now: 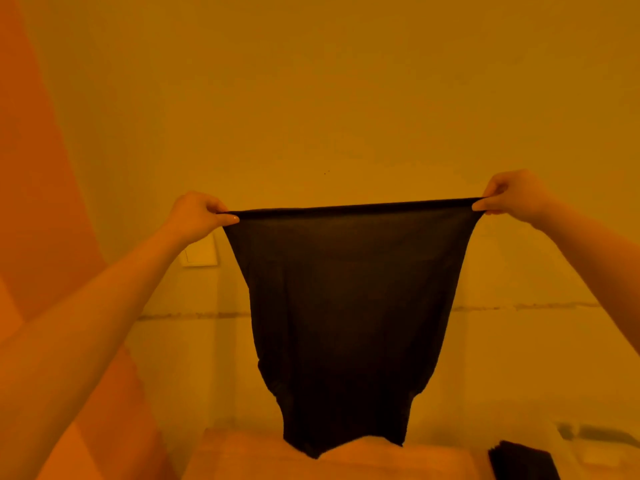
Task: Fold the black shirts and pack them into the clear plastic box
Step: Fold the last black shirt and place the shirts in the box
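Two hands are doing the work here: your left hand [195, 213] and right hand [512, 195] are each pinching a corner of one black shirt [346, 306], stretching its top edge taut in front of the wall [311, 81]. It is hanging free, its lower end just brushing the pale surface [381, 462] below. You are opening it out before folding. Next you are needing to lay it flat, keeping both corners level. Something dark [519, 460] at the lower right is possibly another folded shirt; the clear box is not showing.
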